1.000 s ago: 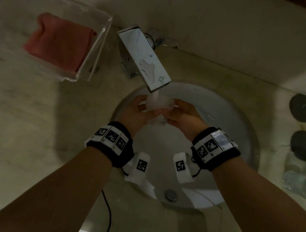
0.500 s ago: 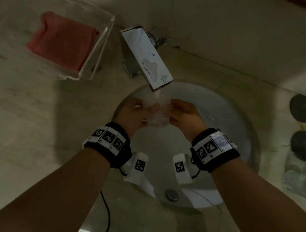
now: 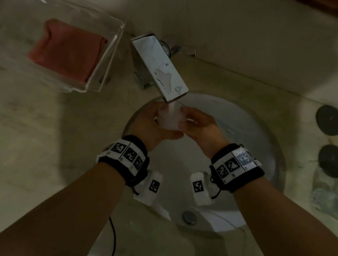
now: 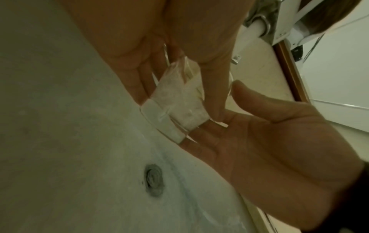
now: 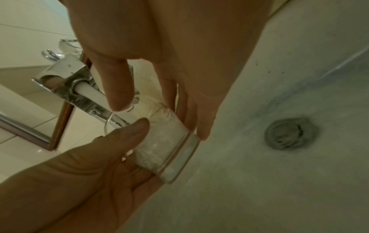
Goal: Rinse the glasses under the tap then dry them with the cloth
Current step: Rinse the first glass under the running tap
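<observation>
1. While water runs from the flat chrome tap [image 3: 161,70], the small clear drinking glass [image 3: 168,118] sits directly under the stream, above the white round sink basin [image 3: 251,135].
2. Left hand [image 3: 154,126]: fingers nearly straight along the glass wall, thumb [image 4: 211,88] laid on the near side; a light pinch, not a closed fist.
3. Right hand [image 3: 199,126]: fingers loosely extended under the glass, thumb [image 5: 121,88] raised near the rim; it cradles and steadies the glass.
4. Change against half a second ago: glass now reads more upright and more squarely under the spout, milky with churning water inside; the hands have turned it slightly and sit a little wider on its sides.
5. Judgement: rinse step in progress, interior being flushed. Drying not begun.
6. Folded salmon-pink cloth [image 3: 68,53] lies untouched in the clear acrylic tray [image 3: 110,53], left of the tap.
7. Another clear glass [image 3: 326,190] waits on the counter at right, beside two dark round coasters [image 3: 329,120].
8. Risk: wet glass, loose grip; could slip into the basin.
</observation>
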### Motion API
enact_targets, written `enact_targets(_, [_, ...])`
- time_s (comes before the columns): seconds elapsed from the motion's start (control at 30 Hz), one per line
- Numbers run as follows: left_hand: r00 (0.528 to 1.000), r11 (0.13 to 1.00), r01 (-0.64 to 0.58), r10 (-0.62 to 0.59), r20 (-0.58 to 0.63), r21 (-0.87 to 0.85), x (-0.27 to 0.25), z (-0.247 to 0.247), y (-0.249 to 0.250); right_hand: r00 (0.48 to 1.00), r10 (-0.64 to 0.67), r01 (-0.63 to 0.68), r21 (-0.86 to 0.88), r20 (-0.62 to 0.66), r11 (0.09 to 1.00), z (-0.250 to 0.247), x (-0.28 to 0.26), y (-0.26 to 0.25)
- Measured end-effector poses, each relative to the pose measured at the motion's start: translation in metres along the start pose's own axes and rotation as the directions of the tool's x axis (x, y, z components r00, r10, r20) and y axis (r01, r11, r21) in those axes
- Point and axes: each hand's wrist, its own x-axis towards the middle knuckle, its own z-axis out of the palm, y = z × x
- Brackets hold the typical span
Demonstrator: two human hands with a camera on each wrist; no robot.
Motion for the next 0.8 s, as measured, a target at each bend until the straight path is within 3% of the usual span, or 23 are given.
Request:
enact_targets(0.23, [1.000,1.000,0.024,-0.024,0.006,-0.018,0.004,0.002,0.000,0.996,-0.015,0.016,0.012,-0.090,1.000,-0.003,0.003,-0.014])
enact_targets(0.37, [0.986,0.986,0.167,-0.167,-0.021,-0.010,0.005,0.001,0.002,0.980,-0.143,0.156,0.086,-0.138,0.984,-0.007,0.013,-0.047])
enact_targets(0.47, [0.903,0.899,0.429,-0.428,0.040,-0.084,0.000,0.002,0.006,0.962,-0.241,0.252,0.085,-0.128,0.964,-0.004,0.018,-0.074])
enact_targets(0.53, [0.844,0.836,0.536,-0.530,0.081,-0.112,-0.004,0.005,0.008,0.956,-0.268,0.280,0.089,-0.121,0.956,-0.001,0.021,-0.086])
enact_targets(0.8, [0.798,0.778,0.601,-0.596,0.088,-0.182,-0.008,0.005,0.002,0.925,-0.338,0.333,-0.056,-0.172,0.941,0.000,0.024,-0.094])
